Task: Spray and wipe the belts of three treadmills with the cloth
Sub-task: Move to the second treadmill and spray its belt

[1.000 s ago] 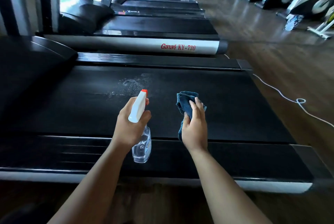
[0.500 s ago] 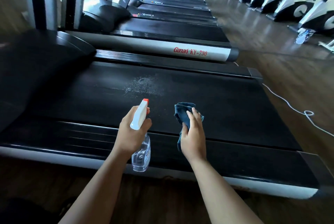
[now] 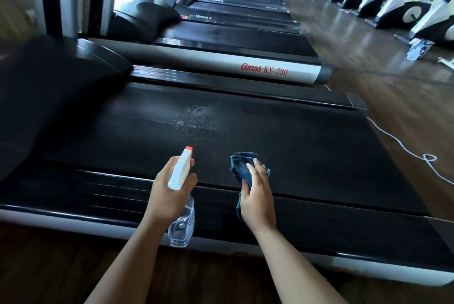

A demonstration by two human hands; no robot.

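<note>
- The left hand [image 3: 169, 193] grasps a clear spray bottle [image 3: 181, 220], its white, orange-tipped nozzle aimed at the nearest treadmill belt [image 3: 294, 146].
- The right hand [image 3: 258, 193] clutches a bunched dark blue cloth [image 3: 239, 165] above the belt's near edge.
- A patch of spray droplets [image 3: 196, 119] lies on the belt, beyond both hands.
- A white cord [image 3: 403, 149] trails over the floor to the belt's right.

There are two hands, one left hand [image 3: 172, 193] and one right hand [image 3: 258, 195], along with one spray bottle [image 3: 181, 227] and one cloth [image 3: 242, 165]. At least five treadmills [image 3: 245, 68] stand in a single row, the farther ones too blurred to count surely, and one patch of droplets [image 3: 196, 118] sits on the nearest belt [image 3: 307, 151]. At least four exercise bikes [image 3: 415, 12] line the far side, and one white cable [image 3: 403, 147] lies on the floor [image 3: 405, 97].
</note>
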